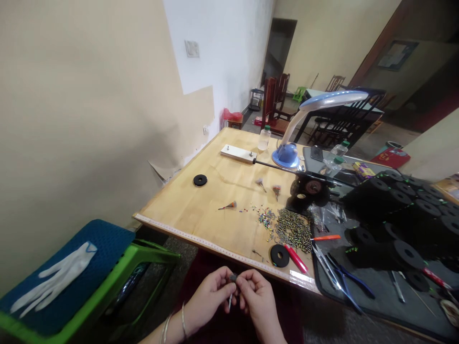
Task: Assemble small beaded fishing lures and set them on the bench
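Head view, looking down past the near edge of the bench. Left hand (210, 296) and right hand (256, 298) close together just off that edge, both half-curled, fingertips meeting on a small dark piece (233, 277) with a thin pale stick (230, 301) pointing down from it; which hand bears the grip, hidden by the fingers. Two bangles on the left wrist.

On the bench (186, 210), toward the near right corner, a heap of striped beads (294, 229) beside looser multicoloured beads (266, 219), a black disc (279, 255) and a red tube (296, 258) nearby. Toward the middle, three small tufted sticks (261, 184) lying apart, seemingly made up already. Near the far left edge, a pegged wooden board (238, 154). Along the right side, a dark tray (373, 306) with blue-handled pliers (349, 282) and a mass of black rolls (380, 200).

Judging by these, much already made up, yet a large stock of beads still loose and the piece in the fingers apparently unfinished.
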Tool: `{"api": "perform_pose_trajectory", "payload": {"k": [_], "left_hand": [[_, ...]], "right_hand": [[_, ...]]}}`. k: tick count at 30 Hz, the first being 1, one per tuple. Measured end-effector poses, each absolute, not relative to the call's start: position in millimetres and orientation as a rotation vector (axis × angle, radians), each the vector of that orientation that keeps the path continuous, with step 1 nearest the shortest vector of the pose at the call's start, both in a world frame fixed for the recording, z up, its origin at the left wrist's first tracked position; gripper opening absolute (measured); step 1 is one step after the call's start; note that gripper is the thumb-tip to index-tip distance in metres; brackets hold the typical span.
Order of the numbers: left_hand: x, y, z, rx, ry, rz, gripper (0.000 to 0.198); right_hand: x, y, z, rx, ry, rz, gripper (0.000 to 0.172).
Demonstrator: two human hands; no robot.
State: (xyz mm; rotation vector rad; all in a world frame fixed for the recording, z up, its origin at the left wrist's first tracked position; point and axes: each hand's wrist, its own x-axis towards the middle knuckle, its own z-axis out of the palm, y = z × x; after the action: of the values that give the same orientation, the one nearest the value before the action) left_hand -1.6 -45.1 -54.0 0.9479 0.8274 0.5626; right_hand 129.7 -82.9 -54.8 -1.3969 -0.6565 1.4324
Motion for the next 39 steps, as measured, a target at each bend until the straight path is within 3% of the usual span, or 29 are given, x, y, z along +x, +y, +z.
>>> {"api": "perform_pose_trajectory", "payload": {"k": [39], "left_hand": [[-0.4, -44.6, -55.0, 0.831, 0.944, 0.598, 0.034]], "right_hand": [[129.7, -88.6, -57.7, -1.477, -0.735, 1.530, 0.050]]}}
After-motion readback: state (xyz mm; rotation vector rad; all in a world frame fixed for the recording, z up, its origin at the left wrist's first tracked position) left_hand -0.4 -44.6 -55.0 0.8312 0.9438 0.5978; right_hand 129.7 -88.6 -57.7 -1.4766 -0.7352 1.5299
